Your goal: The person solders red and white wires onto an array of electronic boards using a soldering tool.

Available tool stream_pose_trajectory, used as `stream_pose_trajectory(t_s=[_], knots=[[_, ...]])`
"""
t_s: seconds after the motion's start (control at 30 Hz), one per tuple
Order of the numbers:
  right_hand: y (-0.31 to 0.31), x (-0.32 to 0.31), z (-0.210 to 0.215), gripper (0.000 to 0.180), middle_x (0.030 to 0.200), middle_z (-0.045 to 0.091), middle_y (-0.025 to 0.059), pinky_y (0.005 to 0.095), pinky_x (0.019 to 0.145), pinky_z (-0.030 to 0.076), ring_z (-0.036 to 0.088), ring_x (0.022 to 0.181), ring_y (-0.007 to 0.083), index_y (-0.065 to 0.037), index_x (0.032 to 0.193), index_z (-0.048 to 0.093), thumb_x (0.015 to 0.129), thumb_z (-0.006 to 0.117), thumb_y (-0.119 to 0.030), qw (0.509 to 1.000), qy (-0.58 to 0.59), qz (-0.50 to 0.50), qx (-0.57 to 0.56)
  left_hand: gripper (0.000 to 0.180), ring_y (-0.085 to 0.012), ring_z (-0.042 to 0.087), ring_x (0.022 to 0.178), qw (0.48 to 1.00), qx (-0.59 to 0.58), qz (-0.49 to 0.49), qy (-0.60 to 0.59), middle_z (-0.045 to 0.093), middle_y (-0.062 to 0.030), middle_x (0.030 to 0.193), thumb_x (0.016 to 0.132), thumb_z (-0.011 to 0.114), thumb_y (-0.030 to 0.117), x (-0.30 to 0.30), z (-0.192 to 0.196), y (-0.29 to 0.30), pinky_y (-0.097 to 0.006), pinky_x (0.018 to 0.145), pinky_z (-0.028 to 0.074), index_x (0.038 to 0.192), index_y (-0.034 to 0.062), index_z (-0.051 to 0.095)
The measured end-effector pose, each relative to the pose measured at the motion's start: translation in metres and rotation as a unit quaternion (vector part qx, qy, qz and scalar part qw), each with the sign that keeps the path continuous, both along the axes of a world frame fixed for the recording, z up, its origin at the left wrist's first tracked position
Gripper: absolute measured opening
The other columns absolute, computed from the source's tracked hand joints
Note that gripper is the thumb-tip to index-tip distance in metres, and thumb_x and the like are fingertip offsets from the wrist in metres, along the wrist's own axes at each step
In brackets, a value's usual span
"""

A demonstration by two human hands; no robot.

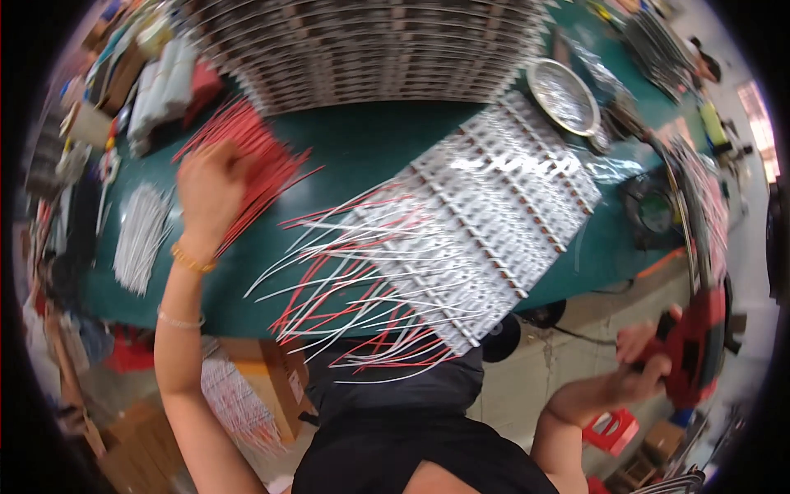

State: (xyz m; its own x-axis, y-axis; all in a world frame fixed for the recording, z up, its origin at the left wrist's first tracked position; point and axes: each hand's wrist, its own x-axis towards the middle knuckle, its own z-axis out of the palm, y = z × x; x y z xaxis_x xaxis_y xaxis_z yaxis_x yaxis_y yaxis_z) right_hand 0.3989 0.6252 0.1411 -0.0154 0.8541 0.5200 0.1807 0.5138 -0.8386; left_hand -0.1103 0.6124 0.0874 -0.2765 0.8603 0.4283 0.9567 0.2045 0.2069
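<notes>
My left hand (pixel 212 183) is closed at the near left side of a bundle of red wires (pixel 267 156), its fingertips curled down onto them. My right hand (pixel 646 358) is out past the table's right side, blurred, against a red and black object (pixel 698 350) whose kind I cannot make out. Whether its fingers grip that object does not show. Between my arms lies a panel of white strips in rows (pixel 502 198), slanted across the table. Loose red and white wires (pixel 362 288) fan out from its near left end, over the table's front edge.
A tall stack of similar panels (pixel 370 58) stands at the back of the green table (pixel 329 140). White wires (pixel 144 239) lie at the left. A round dish (pixel 564 96) and a dark fan-like device (pixel 654 207) are at the right. A cardboard box (pixel 267 383) stands below.
</notes>
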Motion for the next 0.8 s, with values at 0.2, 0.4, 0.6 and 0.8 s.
stream_pose_trajectory(t_s=[0.2,0.4,0.6,0.8], knots=[[0.100,-0.063,-0.023,0.043,0.052,0.043,-0.0008,0.0226,0.036,0.029,0.040,0.037,0.0083,0.009,0.116,0.056,0.093,0.062,-0.026,0.982,-0.042,-0.086,-0.164,0.010,-0.0307,0.061,0.069,0.998,0.055,-0.035,-0.022,0.064,-0.0154,0.076,0.082,0.064,0.010,0.005,0.024,-0.005,-0.037,0.065,0.047,0.087,0.0012,0.066],[0.072,-0.064,-0.024,0.045,0.051,0.045,0.0017,0.0231,0.038,0.034,0.041,0.038,0.0086,0.011,0.116,0.052,0.096,0.057,-0.029,0.987,0.064,-0.006,-0.147,0.009,-0.0106,0.055,0.057,0.915,-0.059,-0.029,-0.397,0.061,-0.0060,0.066,0.087,0.061,0.007,0.050,0.047,0.000,-0.028,0.052,0.043,0.089,-0.0006,0.065],[-0.003,-0.112,-0.030,0.087,0.050,0.043,0.0004,0.0251,0.041,0.039,0.042,0.037,0.0107,0.013,0.121,0.041,0.083,0.060,-0.062,0.968,0.062,0.068,-0.233,0.018,-0.0160,0.054,0.056,0.881,-0.112,-0.153,-0.434,0.061,-0.0107,0.066,0.084,0.068,0.014,0.104,0.022,0.021,-0.030,0.055,0.043,0.080,-0.0028,0.064],[-0.013,-0.123,-0.034,0.094,0.048,0.041,-0.0017,0.0228,0.040,0.037,0.042,0.037,0.0091,0.012,0.119,0.043,0.077,0.059,-0.071,0.953,0.036,0.059,-0.295,0.020,-0.0207,0.062,0.061,0.876,-0.116,-0.127,-0.450,0.066,-0.0140,0.071,0.083,0.068,0.016,0.117,0.007,0.041,-0.032,0.059,0.047,0.080,-0.0037,0.064]])
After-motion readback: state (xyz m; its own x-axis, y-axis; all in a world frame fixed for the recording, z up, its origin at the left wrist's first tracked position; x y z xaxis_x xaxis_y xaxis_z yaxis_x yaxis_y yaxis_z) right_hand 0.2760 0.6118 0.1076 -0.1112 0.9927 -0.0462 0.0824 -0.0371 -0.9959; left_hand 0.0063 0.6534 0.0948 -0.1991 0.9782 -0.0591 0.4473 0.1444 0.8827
